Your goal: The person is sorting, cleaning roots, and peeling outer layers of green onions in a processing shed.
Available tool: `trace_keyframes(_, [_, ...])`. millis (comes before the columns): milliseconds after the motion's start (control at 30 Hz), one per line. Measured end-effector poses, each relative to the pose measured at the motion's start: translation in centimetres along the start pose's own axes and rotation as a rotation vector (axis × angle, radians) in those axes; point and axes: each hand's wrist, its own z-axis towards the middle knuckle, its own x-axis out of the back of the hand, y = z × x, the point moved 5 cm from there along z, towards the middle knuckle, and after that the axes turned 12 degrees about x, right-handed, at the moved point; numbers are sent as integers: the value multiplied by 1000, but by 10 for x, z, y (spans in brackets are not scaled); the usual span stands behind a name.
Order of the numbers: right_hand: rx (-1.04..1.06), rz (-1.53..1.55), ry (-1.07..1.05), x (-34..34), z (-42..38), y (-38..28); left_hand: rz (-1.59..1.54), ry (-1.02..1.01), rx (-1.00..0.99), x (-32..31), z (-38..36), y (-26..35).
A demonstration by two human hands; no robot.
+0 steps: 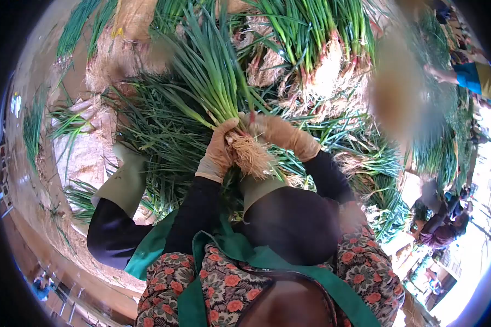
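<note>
My left hand [219, 152], in a tan glove, is wrapped around a bunch of green onions [215, 82] just above its roots. The leaves fan up and away from me, and the pale, stringy roots [251, 155] hang toward my knees. My right hand [283, 135], gloved the same way, is at the bunch's right side. Its fingers are closed on a reddish green onion stalk beside the stems; the fingertips are partly hidden. Under and around the bunch, loose green onions [163, 125] lie in a thick pile between my legs.
Upright bundles of green onions with roots [327, 60] stand ahead to the right. Sacking [131, 22] lies at the upper left, and a pale sheet [76, 144] is on the ground at left. Other people work at right, one in a blue sleeve [466, 76]. A blurred smear covers the upper right.
</note>
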Motion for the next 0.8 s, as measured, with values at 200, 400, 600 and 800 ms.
trace_keyframes(200, [-862, 245, 263, 37, -10, 17, 127, 67, 0, 7, 16, -14])
trace_keyframes(400, [-793, 10, -22, 10, 8, 18, 297, 130, 71, 35, 17, -10])
trace_keyframes(600, [-1059, -37, -422, 10, -61, 16, 68, -119, -1, -3, -5, -1])
trace_keyframes(800, [-990, -347, 277, 108, -62, 41, -310, -452, 60, -27, -14, 10])
